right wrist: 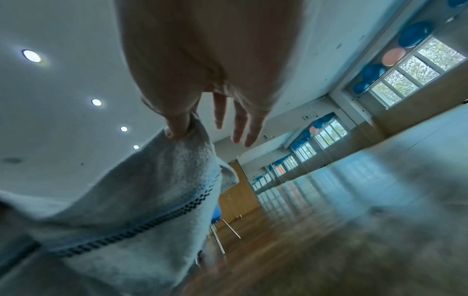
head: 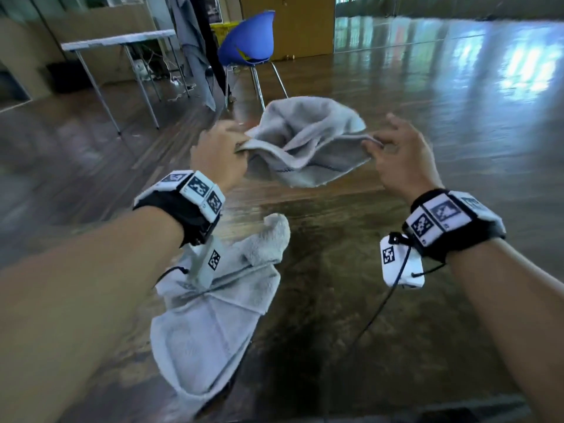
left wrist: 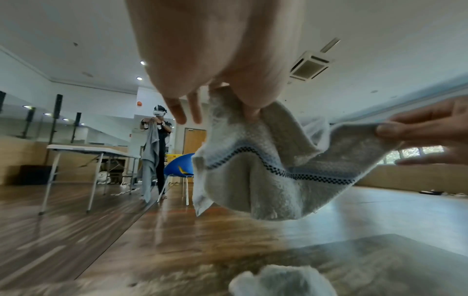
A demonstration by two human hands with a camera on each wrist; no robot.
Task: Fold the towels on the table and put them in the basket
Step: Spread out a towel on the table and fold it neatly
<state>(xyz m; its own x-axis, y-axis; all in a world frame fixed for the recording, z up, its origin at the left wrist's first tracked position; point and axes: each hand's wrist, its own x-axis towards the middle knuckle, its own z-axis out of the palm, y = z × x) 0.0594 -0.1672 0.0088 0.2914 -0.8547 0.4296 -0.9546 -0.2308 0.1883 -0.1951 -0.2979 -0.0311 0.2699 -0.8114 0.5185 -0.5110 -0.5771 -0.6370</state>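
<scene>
A small grey towel (head: 308, 145) with a dark checked stripe hangs in the air between my two hands, sagging in the middle. My left hand (head: 222, 148) pinches its left corner, and the left wrist view shows the towel (left wrist: 273, 172) drooping below that grip. My right hand (head: 393, 148) pinches the right corner between thumb and forefinger, its other fingers spread; in the right wrist view the towel (right wrist: 142, 200) hangs down to the left. A second grey towel (head: 219, 303) lies crumpled on the brown table (head: 351, 300) under my left forearm. No basket is in view.
A blue chair (head: 248, 41) stands beyond the table's far edge. A white folding table (head: 119, 41) stands at the back left. Another person (left wrist: 158, 144) holds up a grey cloth beside it. Glossy wooden floor (head: 457, 87) stretches to the right.
</scene>
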